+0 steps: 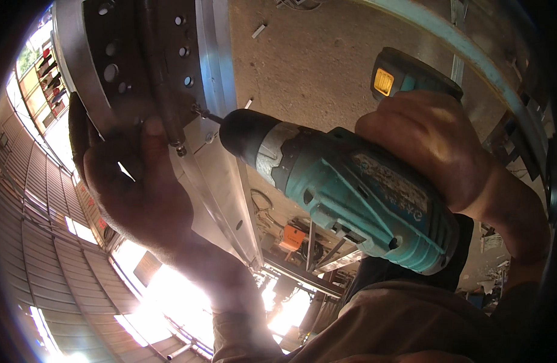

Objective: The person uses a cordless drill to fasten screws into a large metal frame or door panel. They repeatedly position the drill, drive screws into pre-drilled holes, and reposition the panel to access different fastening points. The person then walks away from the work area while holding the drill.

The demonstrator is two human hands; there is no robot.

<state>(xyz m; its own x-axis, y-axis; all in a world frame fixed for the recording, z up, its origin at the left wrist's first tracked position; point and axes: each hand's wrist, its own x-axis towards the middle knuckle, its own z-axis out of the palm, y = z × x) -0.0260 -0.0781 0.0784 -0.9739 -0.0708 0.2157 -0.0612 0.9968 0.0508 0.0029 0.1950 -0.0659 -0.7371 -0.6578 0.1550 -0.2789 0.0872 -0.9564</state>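
My right hand [433, 142] is wrapped round the grip of a teal cordless drill [357, 199], with its black chuck [248, 134] pointing left. The thin bit [213, 117] reaches the edge of a dark metal hinge [151, 78], where a small screw seems to sit at its tip. Rows of round holes run along both leaves of the hinge, with a rod-like barrel between them. My left hand [142, 187] is closed round the hinge's lower end, thumb against its face; the fingertips are hidden behind. The hinge lies along a shiny metal frame profile [217, 60].
A curved, light-teal metal bar [436, 27] crosses the upper right. Beyond the frame lie an orange object [292, 238] and cables on the brown floor [302, 66]. Corrugated sheeting [30, 212] fills the left, with bright light below. Scraps lie at the lower right.
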